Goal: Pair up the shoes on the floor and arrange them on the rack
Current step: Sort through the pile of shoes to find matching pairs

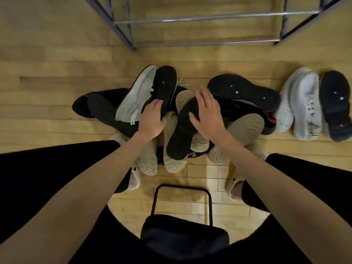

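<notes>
A jumbled pile of shoes lies on the wooden floor in front of me. My left hand [152, 119] rests on a black-soled shoe [164, 86] that leans against a white sneaker [136, 96]. My right hand [207, 115] hovers with fingers spread over a dark shoe [181, 134] lying sole-up in the middle of the pile. Beige knit shoes [245, 128] and another black-soled shoe [245, 92] lie to the right. A white sneaker [302, 105] and a dark sole [335, 103] sit apart at far right. The metal rack [205, 16] stands beyond the pile with bare rails.
A black chair seat and its frame [182, 189] are under me, between my legs in black trousers. My own feet in light shoes [133, 180] flank the pile. Wooden floor [47, 60] stretches to the left of the rack.
</notes>
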`<action>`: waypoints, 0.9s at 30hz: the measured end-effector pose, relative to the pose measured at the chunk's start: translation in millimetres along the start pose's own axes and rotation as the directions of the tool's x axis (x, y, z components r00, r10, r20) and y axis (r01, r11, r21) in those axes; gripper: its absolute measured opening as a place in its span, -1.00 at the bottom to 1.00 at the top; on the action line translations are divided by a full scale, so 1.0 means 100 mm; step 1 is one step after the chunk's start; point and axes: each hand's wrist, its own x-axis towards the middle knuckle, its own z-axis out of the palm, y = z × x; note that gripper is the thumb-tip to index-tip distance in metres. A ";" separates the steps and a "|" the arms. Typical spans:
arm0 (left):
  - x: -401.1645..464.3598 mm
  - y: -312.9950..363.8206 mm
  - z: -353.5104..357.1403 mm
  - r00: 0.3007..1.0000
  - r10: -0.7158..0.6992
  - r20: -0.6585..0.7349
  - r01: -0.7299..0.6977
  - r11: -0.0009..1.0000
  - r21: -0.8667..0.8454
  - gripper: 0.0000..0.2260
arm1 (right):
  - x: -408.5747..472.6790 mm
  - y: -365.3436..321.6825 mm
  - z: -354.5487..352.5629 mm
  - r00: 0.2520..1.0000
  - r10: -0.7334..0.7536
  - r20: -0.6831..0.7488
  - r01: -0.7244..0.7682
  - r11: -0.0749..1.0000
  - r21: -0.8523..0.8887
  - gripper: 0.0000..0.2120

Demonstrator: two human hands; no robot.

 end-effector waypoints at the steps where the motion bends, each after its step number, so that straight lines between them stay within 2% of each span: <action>1: 0.05 -0.03 0.06 0.999 0.021 -0.025 -0.020 1.000 0.020 -0.45 | 0.05 0.01 0.09 0.999 -0.026 -0.036 0.026 1.000 -0.012 -0.37; 7: 0.13 -0.15 0.46 0.982 -0.094 -0.161 0.112 0.987 0.111 -0.30 | 0.22 0.08 0.46 0.991 -0.028 -0.128 0.020 0.998 -0.062 -0.46; 10: 0.07 -0.12 0.58 0.966 -0.189 -0.176 0.207 0.974 0.094 -0.24 | 0.20 0.11 0.57 0.985 -0.047 -0.168 0.039 0.998 -0.052 -0.51; 12: 0.05 -0.09 0.59 0.964 -0.200 -0.175 0.216 0.973 0.077 -0.23 | 0.18 0.10 0.58 0.981 -0.054 -0.187 0.041 0.997 -0.072 -0.53; 15: 0.04 -0.11 0.52 0.965 -0.226 -0.131 0.209 0.969 -0.134 -0.21 | 0.20 0.11 0.51 0.991 -0.050 -0.126 0.043 0.997 -0.061 -0.53; 18: 0.01 -0.10 0.37 0.961 -0.241 -0.136 0.185 0.924 -0.336 -0.24 | 0.27 0.16 0.39 0.995 -0.092 -0.045 0.091 0.996 -0.010 -0.53; 20: -0.03 -0.04 0.22 0.944 -0.313 -0.106 0.211 0.817 -0.536 -0.29 | 0.28 0.17 0.31 0.994 -0.108 -0.005 0.108 0.994 0.033 -0.53; 22: -0.09 0.04 0.06 0.927 -0.374 -0.007 0.256 0.649 -0.717 -0.29 | 0.27 0.16 0.24 0.994 -0.108 0.026 0.106 0.992 0.071 -0.52; 24: -0.17 0.11 -0.05 0.927 -0.376 0.006 0.242 0.585 -0.774 -0.30 | 0.27 0.16 0.20 0.994 -0.097 0.055 0.090 0.988 0.127 -0.51; 27: -0.30 0.23 -0.19 0.942 -0.323 -0.094 0.140 0.632 -0.762 -0.32 | 0.23 0.15 0.13 0.997 -0.062 0.037 0.052 0.973 0.226 -0.49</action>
